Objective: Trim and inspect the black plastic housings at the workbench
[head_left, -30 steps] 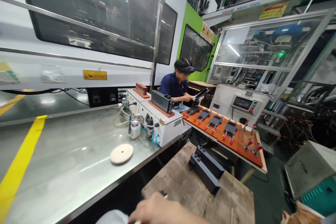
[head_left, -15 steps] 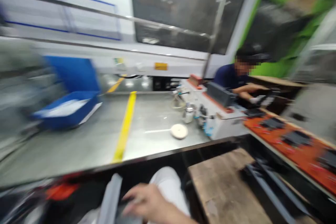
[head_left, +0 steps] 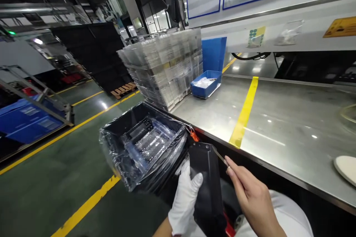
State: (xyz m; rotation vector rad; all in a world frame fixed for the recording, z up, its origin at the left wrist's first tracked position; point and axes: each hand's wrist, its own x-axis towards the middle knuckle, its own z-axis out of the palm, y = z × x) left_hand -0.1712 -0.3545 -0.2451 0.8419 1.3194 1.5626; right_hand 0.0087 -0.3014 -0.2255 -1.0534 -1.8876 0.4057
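Probably stiff yet light, the black part (head_left: 207, 183), best held by its sides, is clasped in my left hand (head_left: 182, 198) by the table (head_left: 280, 109) edge. My right hand (head_left: 251, 190) pinches a thin tool (head_left: 220, 155).

Yellow stripes (head_left: 86, 207) cross the dark green floor (head_left: 36, 196), while a metal table (head_left: 292, 107) reflects spots of light (head_left: 314, 136).

The view swung left: the left hand (head_left: 184, 197), gloved, came into clear sight holding a black case (head_left: 206, 187); the right hand (head_left: 251, 189) brought a thin tool (head_left: 221, 156) to its upper edge.
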